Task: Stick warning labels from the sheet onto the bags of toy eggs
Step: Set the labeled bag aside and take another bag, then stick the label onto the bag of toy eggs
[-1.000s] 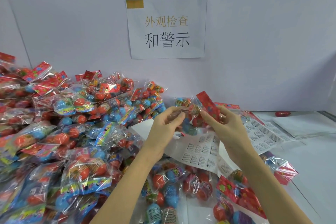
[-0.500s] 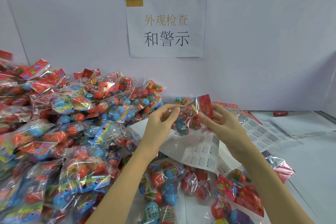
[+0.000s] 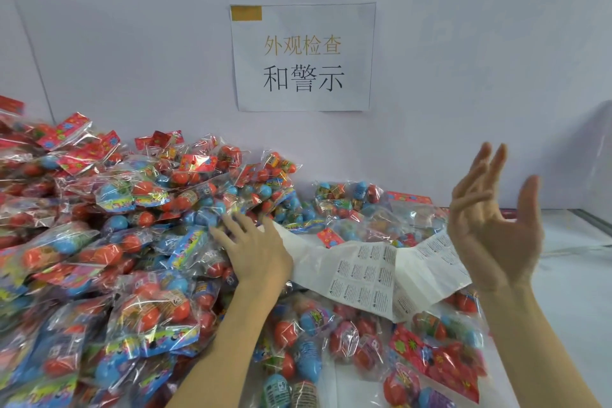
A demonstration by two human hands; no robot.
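A big heap of bags of toy eggs [image 3: 126,242] fills the left of the table, clear packets with red and blue eggs and red header cards, piled up against the wall. At the heap's right edge the left hand [image 3: 255,252] lies palm down on the bags, its fingers spread and fairly straight, holding nothing; its heel is just beside the near end of the label sheet [image 3: 367,272]. The sheet lies crumpled across the middle, white with rows of small printed warning labels, resting on more bags [image 3: 308,334] in front and touching another small cluster [image 3: 351,199] behind. Above, a paper sign [image 3: 303,56] with Chinese characters is stuck on the wall. To the right, the right hand [image 3: 493,228] is raised in the air, palm turned inward, fingers wide apart and empty.
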